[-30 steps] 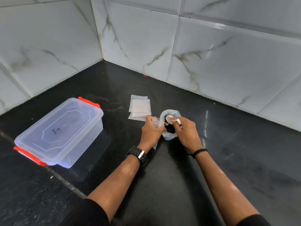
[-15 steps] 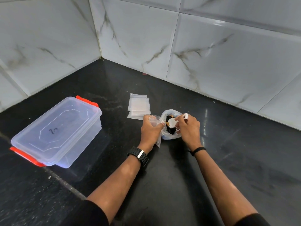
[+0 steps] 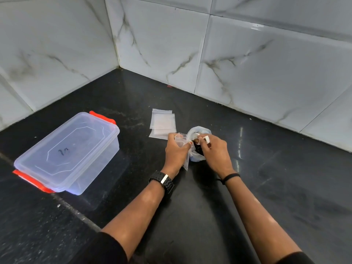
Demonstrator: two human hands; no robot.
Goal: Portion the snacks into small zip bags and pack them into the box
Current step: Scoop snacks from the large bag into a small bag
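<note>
My left hand [image 3: 176,150] grips a small clear zip bag [image 3: 182,141], holding its mouth up beside the snack bag. My right hand [image 3: 214,149] holds a small white scoop [image 3: 203,139] at the mouth of the thin plastic bag of dark snacks [image 3: 198,130], which sits on the counter between my hands. A short stack of empty small zip bags [image 3: 162,121] lies flat just behind my left hand. The clear plastic box [image 3: 66,151] with red clips stands at the left with its lid on.
The black stone counter [image 3: 266,187] meets white marble-tiled walls [image 3: 247,63] in a corner behind the bags. A seam in the counter runs diagonally under the box toward my left arm.
My right hand has brought the white scoop from inside the snack bag over toward the zip bag in my left hand. The left hand has hardly shifted.
</note>
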